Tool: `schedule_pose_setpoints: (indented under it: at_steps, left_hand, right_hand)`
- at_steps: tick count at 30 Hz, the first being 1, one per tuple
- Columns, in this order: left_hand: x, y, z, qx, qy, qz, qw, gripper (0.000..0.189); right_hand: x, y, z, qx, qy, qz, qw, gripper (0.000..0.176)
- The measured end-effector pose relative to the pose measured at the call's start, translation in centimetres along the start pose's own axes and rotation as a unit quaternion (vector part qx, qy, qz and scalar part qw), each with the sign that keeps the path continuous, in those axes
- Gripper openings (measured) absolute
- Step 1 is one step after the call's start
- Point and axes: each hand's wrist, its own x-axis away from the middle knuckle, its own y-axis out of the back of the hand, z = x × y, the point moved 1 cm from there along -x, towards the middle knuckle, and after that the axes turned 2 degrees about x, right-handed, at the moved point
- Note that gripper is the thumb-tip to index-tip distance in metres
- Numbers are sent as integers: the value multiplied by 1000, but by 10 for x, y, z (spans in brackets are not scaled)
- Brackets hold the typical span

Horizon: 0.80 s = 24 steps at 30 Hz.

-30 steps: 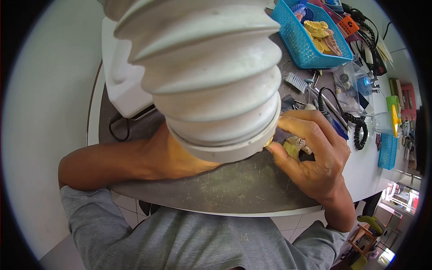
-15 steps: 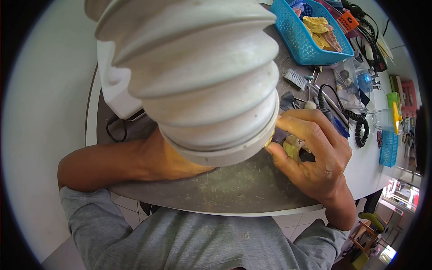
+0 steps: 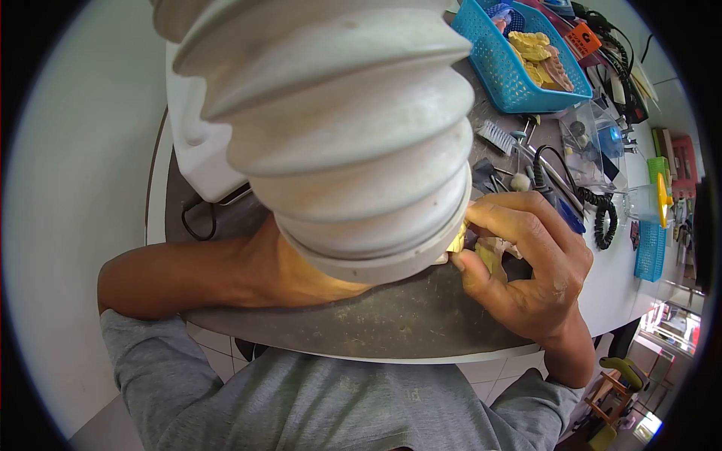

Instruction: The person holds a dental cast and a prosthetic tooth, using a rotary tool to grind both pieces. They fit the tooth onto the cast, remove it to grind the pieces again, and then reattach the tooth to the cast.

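A wide white ribbed hose (image 3: 353, 150) hangs in front of me and covers much of the work. Between the thumb and forefinger of my right hand (image 3: 530, 263) is the edge of a yellow dental cast (image 3: 456, 240), mostly hidden behind the hose's rim. My left hand (image 3: 316, 282) reaches under the hose from the left; only its wrist side shows, its fingers out of sight. Another yellowish dental cast (image 3: 490, 254) lies on the dark table mat (image 3: 391, 319), partly behind my right fingers.
Yellow and pinkish dental casts lie in a blue basket (image 3: 519, 98) at the back right. Near it are a brush (image 3: 496, 137), a coiled black cord (image 3: 604, 218) and a clear container (image 3: 590, 143). A white box-shaped device (image 3: 199, 143) stands at left.
More of the yellow cast shows at the hose's rim, by my right fingertips. My right hand has shifted slightly, and the view has moved a little.
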Motion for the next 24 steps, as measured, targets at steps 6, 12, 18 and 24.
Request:
schedule_pose_setpoints:
  at_steps: [6,12,18,24]
  left_hand:
    - [-5,1,-5,-26,-29,-12,999,53]
    - [-2,2,-6,20,9,25,999,53]
    - [5,-1,-6,103,127,41,986,59]
    - [-3,-3,-11,389,206,47,897,84]
  right_hand:
    - [0,0,1,-2,-3,1,1000,32]
    - [-1,0,2,-2,-15,-3,1000,31]
    - [-5,5,-5,-10,-9,-31,999,28]
    - [-8,13,-3,-18,14,-83,996,24]
